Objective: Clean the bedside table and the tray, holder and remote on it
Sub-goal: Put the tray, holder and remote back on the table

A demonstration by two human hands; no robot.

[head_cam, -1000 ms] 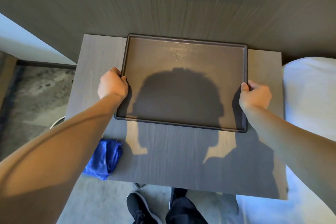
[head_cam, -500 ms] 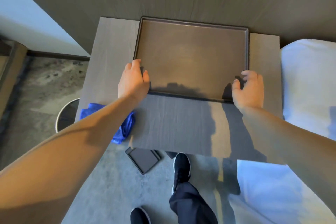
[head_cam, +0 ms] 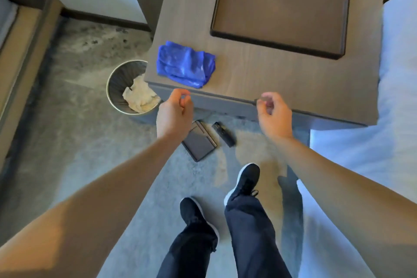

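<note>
Both hands have left the tray [head_cam: 277, 6], now at the far right corner of the table [head_cam: 282, 79]. Off its near edge the left hand [head_cam: 174, 111] and right hand [head_cam: 274, 115] hang loosely curled, empty. On the floor [head_cam: 112, 176] the holder [head_cam: 199, 143] and remote [head_cam: 223, 134] lie nearest the left hand, the remote's length slanting from the table toward the person's feet.

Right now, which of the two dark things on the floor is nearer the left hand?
The holder, flat and squarish, partly hidden behind the left hand; the slim remote lies to its right.

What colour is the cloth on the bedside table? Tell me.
Bright blue; the cloth shows best in the head view.
</note>
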